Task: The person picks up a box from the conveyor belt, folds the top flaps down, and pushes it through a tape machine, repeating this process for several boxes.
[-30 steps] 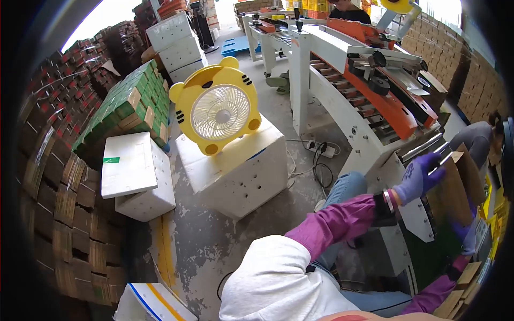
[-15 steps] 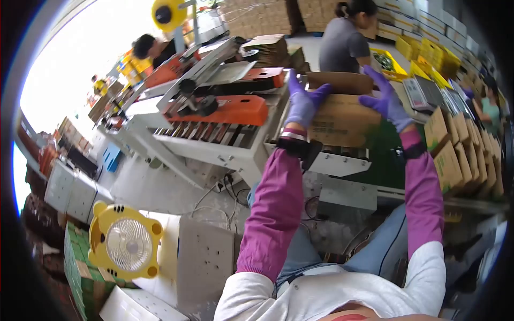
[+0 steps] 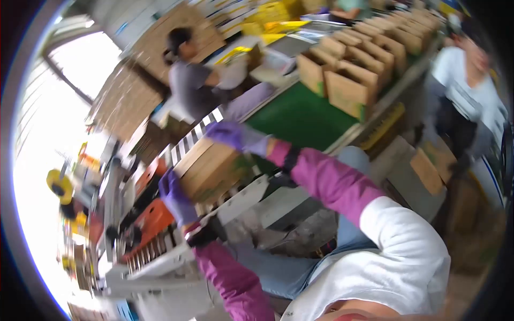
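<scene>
A brown cardboard box (image 3: 210, 170) sits tilted in view on the roller end of the machine, its top flaps looking folded down. My left hand (image 3: 175, 197), in a purple glove, presses against the box's left end. At the opposite end my right hand (image 3: 233, 135), gloved alike, lies over the upper edge with its fingers bent round it. The box is held between both hands. Motion blur softens its print and the fingertips.
An orange-guarded taping machine (image 3: 152, 222) stands left of the box. Right of it runs a green conveyor belt (image 3: 305, 120) carrying several open cartons (image 3: 350, 85). A seated person (image 3: 193, 80) works behind; another person (image 3: 466, 91) stands at right.
My view has swung right and tilted, bringing the belt and the person at right into sight. My hands, spread above the box before, are now on its ends, and its raised back flap is down.
</scene>
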Demonstrator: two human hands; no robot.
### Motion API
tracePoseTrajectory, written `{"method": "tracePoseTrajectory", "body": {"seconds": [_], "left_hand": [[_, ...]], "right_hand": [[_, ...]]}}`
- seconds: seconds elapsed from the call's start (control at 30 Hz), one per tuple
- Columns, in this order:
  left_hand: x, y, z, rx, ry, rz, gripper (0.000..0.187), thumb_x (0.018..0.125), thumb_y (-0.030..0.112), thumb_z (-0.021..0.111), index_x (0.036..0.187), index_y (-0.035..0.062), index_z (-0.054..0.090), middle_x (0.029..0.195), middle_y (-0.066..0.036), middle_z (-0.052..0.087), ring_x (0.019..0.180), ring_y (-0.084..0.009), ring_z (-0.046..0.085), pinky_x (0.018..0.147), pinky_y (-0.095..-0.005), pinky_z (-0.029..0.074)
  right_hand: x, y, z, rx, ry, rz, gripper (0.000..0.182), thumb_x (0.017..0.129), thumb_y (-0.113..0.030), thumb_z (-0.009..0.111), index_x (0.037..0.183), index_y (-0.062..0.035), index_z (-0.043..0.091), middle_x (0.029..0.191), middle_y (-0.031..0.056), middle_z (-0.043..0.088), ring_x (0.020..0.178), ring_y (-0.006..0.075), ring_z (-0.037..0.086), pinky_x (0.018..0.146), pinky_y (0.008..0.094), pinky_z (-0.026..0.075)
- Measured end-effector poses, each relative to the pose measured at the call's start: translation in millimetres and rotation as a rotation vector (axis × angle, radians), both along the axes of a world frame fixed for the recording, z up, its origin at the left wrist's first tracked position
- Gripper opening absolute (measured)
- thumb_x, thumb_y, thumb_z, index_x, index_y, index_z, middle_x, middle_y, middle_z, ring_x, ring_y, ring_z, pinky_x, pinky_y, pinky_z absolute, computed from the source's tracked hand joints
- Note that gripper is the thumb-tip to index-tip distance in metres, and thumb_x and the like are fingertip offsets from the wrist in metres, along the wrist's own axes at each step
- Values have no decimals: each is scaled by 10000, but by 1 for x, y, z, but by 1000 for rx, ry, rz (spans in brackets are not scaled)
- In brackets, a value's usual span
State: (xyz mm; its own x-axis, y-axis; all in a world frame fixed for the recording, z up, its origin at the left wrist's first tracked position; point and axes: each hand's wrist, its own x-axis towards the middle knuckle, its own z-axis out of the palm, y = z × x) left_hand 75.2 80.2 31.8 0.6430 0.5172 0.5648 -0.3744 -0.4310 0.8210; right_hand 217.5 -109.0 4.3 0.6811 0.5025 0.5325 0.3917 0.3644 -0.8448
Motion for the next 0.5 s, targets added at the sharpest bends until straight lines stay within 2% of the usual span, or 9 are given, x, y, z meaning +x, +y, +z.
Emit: {"method": "tracePoseTrajectory", "body": {"seconds": [0.1,0.13,0.2,0.23,0.27,0.33,0.37,0.47,0.5], "left_hand": [[-2,12,4,298,178,103,228,922,113,521,1097,-18,586,1051,-120,616,933,-204,564,851,-315,427],[15,42,-14,571,181,347,267,937,161,497,1097,-21,609,1054,-169,632,902,-254,591,850,-363,460],[-13,-64,32,1078,-165,739,332,860,414,583,920,112,706,1006,-87,672,910,-271,622,813,-449,432],[-20,-102,43,1062,-240,395,378,860,340,639,965,-23,656,990,-169,648,925,-329,608,826,-428,491],[-9,-110,40,1190,-270,281,483,737,390,761,1027,12,681,947,-110,689,778,-268,660,707,-377,524],[11,-116,7,1516,-19,413,736,862,617,443,1363,78,425,1256,-109,538,1044,-314,542,874,-448,433],[17,-116,7,1520,-27,423,736,862,617,443,1363,78,425,1256,-109,538,1044,-314,542,874,-448,433],[38,-109,14,1305,-87,89,613,758,331,605,1278,26,491,1221,-145,565,1074,-310,552,929,-409,421],[42,-101,14,1222,-88,0,591,724,236,659,1249,9,513,1209,-157,575,1085,-308,555,947,-396,417]], "right_hand": [[-12,2,1,107,-140,-92,195,902,-221,554,986,-51,597,926,30,585,874,144,546,788,296,460],[-1,17,-9,212,-273,-160,149,892,-186,557,943,-51,595,886,21,579,834,144,542,755,295,461],[2,21,-12,180,-153,-124,111,848,-132,553,917,-62,603,828,25,568,785,139,527,688,293,449],[5,22,-13,177,-105,-102,133,819,-119,551,927,-66,608,809,26,569,762,138,527,673,293,444],[7,25,-13,174,-57,-80,164,791,-106,549,937,-71,613,790,27,569,739,136,528,658,292,440],[-28,-8,10,255,73,2,196,811,-72,559,1001,-43,593,890,61,600,829,156,553,755,290,458],[-20,-2,9,260,63,6,196,811,-72,559,1001,-43,593,890,61,600,829,156,553,755,290,458],[18,22,-16,129,-28,-198,274,836,-109,558,1105,-59,557,877,65,591,827,166,551,759,302,461],[34,39,-34,201,-182,-479,368,837,-104,566,1199,-65,508,916,62,593,818,171,554,770,307,464]]}}
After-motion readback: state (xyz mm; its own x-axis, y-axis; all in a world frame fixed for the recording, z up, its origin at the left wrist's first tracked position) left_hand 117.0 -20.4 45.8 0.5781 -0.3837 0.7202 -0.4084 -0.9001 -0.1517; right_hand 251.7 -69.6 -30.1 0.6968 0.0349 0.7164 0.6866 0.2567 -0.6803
